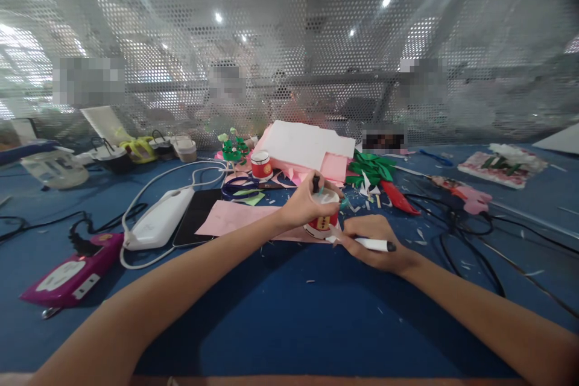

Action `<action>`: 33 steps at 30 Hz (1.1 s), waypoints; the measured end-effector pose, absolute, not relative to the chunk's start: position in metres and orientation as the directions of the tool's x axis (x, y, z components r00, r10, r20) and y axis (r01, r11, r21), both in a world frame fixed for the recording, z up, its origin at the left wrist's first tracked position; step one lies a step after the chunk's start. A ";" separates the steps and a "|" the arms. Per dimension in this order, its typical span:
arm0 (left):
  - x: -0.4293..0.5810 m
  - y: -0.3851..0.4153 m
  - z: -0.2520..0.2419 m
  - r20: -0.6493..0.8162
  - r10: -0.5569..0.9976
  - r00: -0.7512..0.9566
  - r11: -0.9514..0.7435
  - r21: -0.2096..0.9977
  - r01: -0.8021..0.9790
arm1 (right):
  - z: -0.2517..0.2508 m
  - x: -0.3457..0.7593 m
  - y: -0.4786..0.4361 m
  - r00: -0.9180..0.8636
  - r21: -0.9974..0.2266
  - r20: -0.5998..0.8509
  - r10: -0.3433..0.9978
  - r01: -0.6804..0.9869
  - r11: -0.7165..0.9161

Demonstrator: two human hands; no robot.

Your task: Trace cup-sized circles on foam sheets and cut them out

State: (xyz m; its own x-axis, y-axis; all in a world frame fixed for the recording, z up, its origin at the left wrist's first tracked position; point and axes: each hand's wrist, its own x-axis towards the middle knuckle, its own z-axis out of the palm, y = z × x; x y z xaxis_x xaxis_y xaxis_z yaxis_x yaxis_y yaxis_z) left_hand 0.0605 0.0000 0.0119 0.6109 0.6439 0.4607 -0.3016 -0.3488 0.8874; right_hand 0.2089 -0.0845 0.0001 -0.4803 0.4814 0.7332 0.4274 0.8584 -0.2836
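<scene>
My left hand (305,200) is closed around a small red and white cup (324,221) with a yellow patch on its side. A short black cap-like piece (315,183) sticks up by its fingers. My right hand (375,238) grips a white marker (371,244) with a black rear end, its front pointing at the lower edge of the cup. Whether the marker's tip touches the cup or the paper, I cannot tell. Beneath the cup lies a sheet of pink paper (235,218). Behind it stands a similar red and white cup (261,166).
Dark-handled scissors (239,188) lie behind the pink sheet. To the left are a black phone (198,217), a white power bank (160,218) and a purple power strip (72,271). White and pink papers (298,142), green strips (371,166) and scraps lie behind; cables run right.
</scene>
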 end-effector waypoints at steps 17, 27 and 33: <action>0.059 0.001 0.011 0.461 0.631 0.624 -0.354 0.887 -0.298 | -0.011 0.210 -0.080 -0.536 -0.182 0.696 0.477 0.511 0.840; 0.061 0.000 0.011 0.445 0.644 0.622 -0.301 0.895 -0.328 | -0.011 0.223 -0.077 -0.405 -0.363 0.657 0.636 0.569 0.738; 0.060 0.000 0.011 0.440 0.651 0.619 -0.295 0.898 -0.327 | -0.012 0.226 -0.074 -0.309 -0.505 0.623 0.719 0.544 0.671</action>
State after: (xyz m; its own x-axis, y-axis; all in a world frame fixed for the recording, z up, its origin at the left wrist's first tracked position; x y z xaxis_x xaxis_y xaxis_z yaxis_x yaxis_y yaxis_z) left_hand 0.0596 0.0001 0.0113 0.6191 0.6506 0.4397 -0.3271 -0.2954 0.8976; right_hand 0.2265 -0.0743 -0.0119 -0.3088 0.7190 0.6226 0.5439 0.6705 -0.5046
